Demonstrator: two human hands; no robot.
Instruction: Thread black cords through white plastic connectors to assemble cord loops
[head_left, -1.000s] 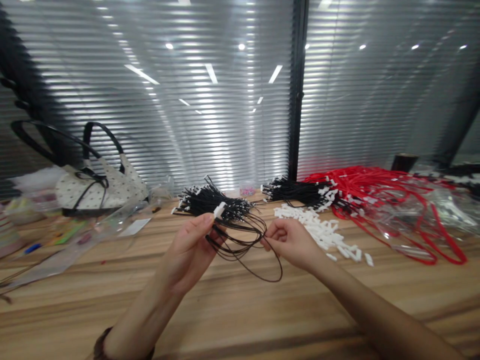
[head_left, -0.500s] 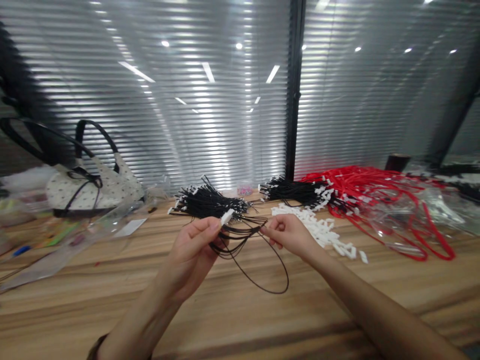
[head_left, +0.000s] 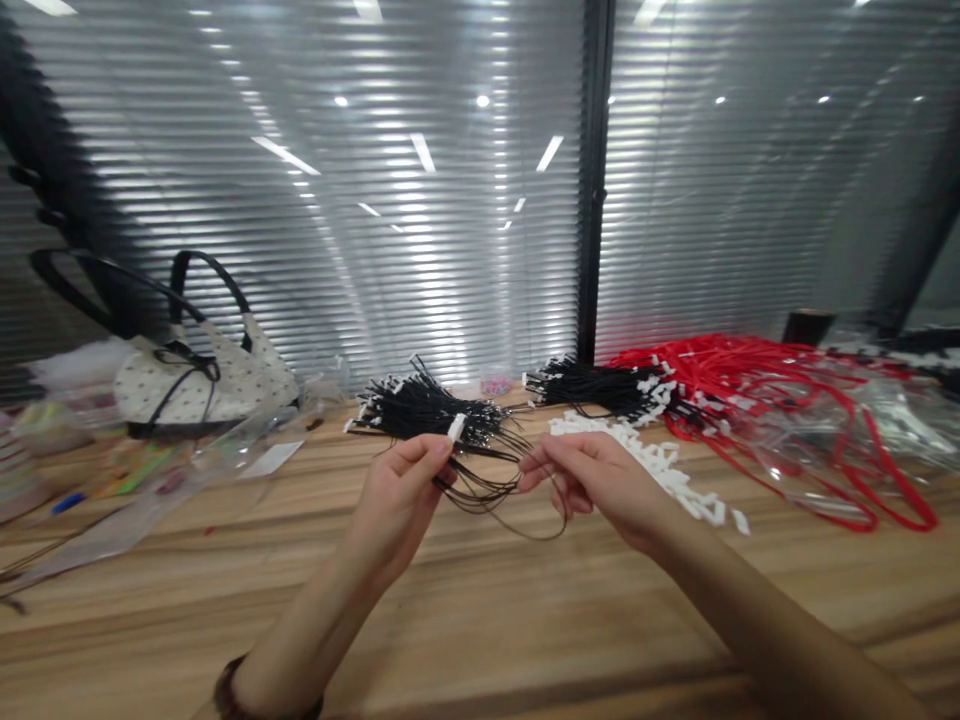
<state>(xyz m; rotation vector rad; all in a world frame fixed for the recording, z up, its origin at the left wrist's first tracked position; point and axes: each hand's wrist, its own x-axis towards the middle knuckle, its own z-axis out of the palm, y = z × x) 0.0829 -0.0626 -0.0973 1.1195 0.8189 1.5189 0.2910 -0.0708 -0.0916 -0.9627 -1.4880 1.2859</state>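
Several black cord loops (head_left: 487,490) look mostly gathered, left of the white tags (head_left: 664,465): left hand (head_left: 401,505) pinches one end, right hand (head_left: 604,480) touches the other, grip unclear; one loop (head_left: 541,538) droops, apparently ungathered.

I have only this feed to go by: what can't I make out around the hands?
In the head view:
Cords: count lost where strands overlap and blur.
Left hand: how it holds the cords, hidden by its own fingers.
White tag: any print, too small and blurred.
Right hand: whether it pinches a cord, fingertips blurred.
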